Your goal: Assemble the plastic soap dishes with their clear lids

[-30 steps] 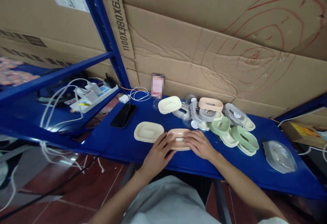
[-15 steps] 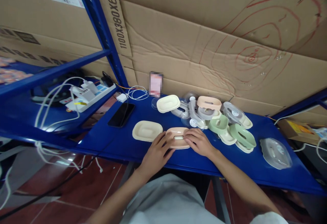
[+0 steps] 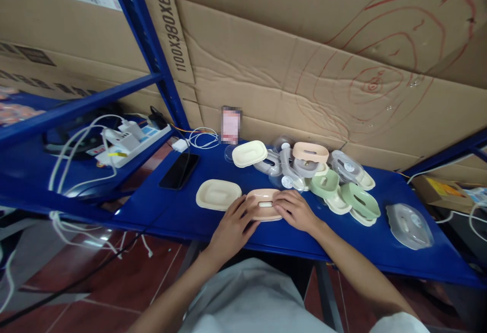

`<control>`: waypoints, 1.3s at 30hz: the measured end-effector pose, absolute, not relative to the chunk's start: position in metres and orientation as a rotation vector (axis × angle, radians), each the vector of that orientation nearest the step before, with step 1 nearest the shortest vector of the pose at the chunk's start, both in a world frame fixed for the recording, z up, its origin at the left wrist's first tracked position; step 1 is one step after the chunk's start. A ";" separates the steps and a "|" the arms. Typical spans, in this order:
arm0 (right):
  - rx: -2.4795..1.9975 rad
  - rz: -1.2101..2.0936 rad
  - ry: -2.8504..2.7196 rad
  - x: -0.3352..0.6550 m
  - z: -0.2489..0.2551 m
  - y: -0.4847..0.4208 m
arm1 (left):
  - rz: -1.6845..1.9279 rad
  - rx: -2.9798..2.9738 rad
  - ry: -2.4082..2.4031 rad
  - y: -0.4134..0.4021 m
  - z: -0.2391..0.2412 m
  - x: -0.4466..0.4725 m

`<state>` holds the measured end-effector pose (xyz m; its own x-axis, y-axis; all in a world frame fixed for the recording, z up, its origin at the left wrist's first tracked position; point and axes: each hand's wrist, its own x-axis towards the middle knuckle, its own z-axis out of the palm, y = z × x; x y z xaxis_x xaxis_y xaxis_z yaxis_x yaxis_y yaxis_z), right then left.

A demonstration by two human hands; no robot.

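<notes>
Only my view has slid a little, so the work is still just holding the pink dish (image 3: 264, 214). I see the left hand (image 3: 233, 225) with fingers gripping its left end, the right hand (image 3: 296, 211) its right, near on the bench (image 3: 171, 216), beside a cream dish (image 3: 218, 194).

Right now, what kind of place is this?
Maybe a workshop or packing room: small dishes lie on a blue table, near a metal post, with big cardboard behind.

Both hands (image 3: 233, 225) (image 3: 298, 212) on peach dish (image 3: 265, 213)
</notes>
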<state>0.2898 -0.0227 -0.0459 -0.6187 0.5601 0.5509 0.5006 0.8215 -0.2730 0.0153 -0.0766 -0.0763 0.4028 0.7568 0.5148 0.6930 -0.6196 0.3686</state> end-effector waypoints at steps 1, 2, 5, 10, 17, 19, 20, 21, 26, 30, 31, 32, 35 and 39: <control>-0.775 0.124 -2.360 0.290 -0.046 -0.023 | 1.016 2.549 1.320 -0.077 -0.076 0.015; -0.778 0.128 -2.361 0.290 -0.046 -0.022 | 1.016 2.545 1.320 -0.077 -0.075 0.015; -0.782 0.127 -2.362 0.291 -0.048 -0.022 | 1.014 2.536 1.316 -0.077 -0.075 0.015; -0.782 0.128 -2.356 0.291 -0.048 -0.022 | 1.015 2.531 1.328 -0.076 -0.077 0.015; -0.775 0.121 -2.345 0.289 -0.046 -0.021 | 1.018 2.547 1.325 -0.076 -0.078 0.015; -0.781 0.125 -2.346 0.289 -0.046 -0.021 | 1.030 2.537 1.321 -0.076 -0.079 0.016; -0.784 0.126 -2.347 0.288 -0.046 -0.021 | 1.033 2.533 1.321 -0.076 -0.079 0.016; -0.785 0.125 -2.348 0.288 -0.045 -0.021 | 1.032 2.531 1.325 -0.076 -0.079 0.016; -0.780 0.126 -2.344 0.288 -0.044 -0.021 | 1.011 2.556 1.328 -0.076 -0.078 0.016; -0.783 0.140 -2.344 0.288 -0.044 -0.020 | 1.012 2.566 1.332 -0.076 -0.076 0.016; -0.778 0.141 -2.338 0.288 -0.044 -0.020 | 1.015 2.570 1.335 -0.076 -0.076 0.015; -0.772 0.142 -2.331 0.288 -0.045 -0.020 | 1.017 2.577 1.336 -0.076 -0.076 0.015; -0.766 0.148 -2.322 0.289 -0.045 -0.020 | 1.019 2.596 1.330 -0.077 -0.075 0.015; -0.777 0.154 -2.331 0.289 -0.045 -0.019 | 1.010 2.593 1.331 -0.076 -0.075 0.016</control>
<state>0.2889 -0.0195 -0.0446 -0.6005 0.5706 0.5602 0.4920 0.8159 -0.3036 0.0155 -0.0764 -0.0751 0.4134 0.7437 0.5254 0.7063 -0.6261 0.3304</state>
